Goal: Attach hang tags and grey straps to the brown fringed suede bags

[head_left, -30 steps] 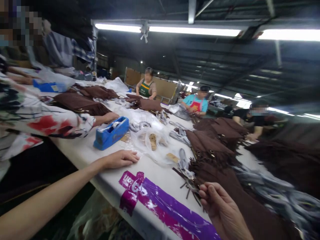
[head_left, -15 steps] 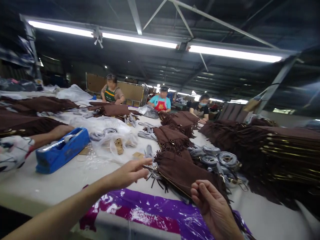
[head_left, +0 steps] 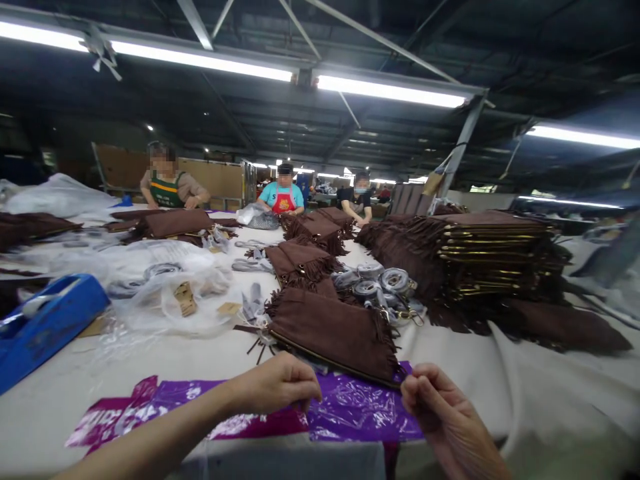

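A brown fringed bag [head_left: 334, 331] with a gold zip edge lies flat on the white table [head_left: 500, 373], partly over a purple plastic sheet [head_left: 350, 410]. My left hand [head_left: 280, 385] is closed near the bag's near left corner, fingers curled on its edge. My right hand [head_left: 440, 407] pinches the bag's near right corner. More brown fringed bags [head_left: 303, 260] lie behind it.
A tall stack of brown bags [head_left: 487, 250] stands at the right. Grey strap coils [head_left: 380, 283] sit in the middle. Clear plastic bags [head_left: 170, 293] and a blue tape dispenser [head_left: 45, 323] lie at the left. Three people work at the table's far end.
The view has swung to the right. My left hand left the table top and came in to the bag's left corner; the bag now lies closer to me on the purple sheet.
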`<state>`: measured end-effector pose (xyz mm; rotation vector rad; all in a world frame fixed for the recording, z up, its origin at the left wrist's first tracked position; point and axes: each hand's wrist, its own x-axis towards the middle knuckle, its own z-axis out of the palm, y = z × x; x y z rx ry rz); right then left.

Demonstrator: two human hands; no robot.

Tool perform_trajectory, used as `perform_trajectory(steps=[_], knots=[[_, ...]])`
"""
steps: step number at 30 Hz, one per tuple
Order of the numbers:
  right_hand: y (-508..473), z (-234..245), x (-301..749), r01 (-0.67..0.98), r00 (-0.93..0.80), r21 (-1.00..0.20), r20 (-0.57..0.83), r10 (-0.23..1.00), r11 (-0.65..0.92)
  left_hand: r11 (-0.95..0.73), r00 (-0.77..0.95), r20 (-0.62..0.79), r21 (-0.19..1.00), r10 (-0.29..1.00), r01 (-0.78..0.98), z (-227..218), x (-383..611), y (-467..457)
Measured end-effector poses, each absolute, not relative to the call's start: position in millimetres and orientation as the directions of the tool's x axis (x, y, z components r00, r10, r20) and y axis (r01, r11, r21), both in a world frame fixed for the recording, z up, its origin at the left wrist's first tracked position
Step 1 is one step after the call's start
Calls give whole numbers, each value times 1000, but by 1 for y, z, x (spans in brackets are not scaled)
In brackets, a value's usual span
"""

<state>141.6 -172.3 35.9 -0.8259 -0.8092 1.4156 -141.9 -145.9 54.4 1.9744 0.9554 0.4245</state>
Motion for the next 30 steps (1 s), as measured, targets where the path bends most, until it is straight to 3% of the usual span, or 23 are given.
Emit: perform_trajectory(steps=[2, 4, 6, 8, 12, 15, 18, 20, 25, 30], knots=[[-175, 34, 153, -498, 22, -867, 11, 1000, 20, -588, 613, 164, 548, 773, 595, 53, -145, -129], [-176, 30, 160, -475, 9, -880, -25, 1000, -18, -684, 621, 295, 229, 726, 692, 48, -151, -108], [-175, 22, 161, -401, -53, -912, -75, 996, -90, -698, 667, 274, 24, 693, 716, 42, -156, -87], [-173, 14, 157, -282, -136, -950, -100, 986, -135, -699, 694, 205, -56, 690, 713, 38, -159, -70], [-164, 11, 141, -51, -294, -987, -131, 947, -153, -605, 588, 224, 7, 777, 796, 51, -158, -49], [-153, 21, 125, 87, -370, -993, -102, 924, -75, -584, 548, 215, 180, 808, 791, 68, -157, -39], [-140, 32, 104, 177, -390, -983, -19, 921, 54, -628, 633, 117, 353, 765, 693, 73, -159, -31], [-134, 35, 89, 195, -413, -974, 22, 910, 112, -617, 654, 63, 409, 754, 673, 70, -161, -27], [-126, 29, 63, 251, -436, -940, 101, 894, 229, -580, 580, 78, 237, 811, 779, 61, -163, -31], [-127, 20, 65, 425, -444, -867, 50, 894, 260, -731, 729, 109, 233, 675, 642, 48, -171, -48]])
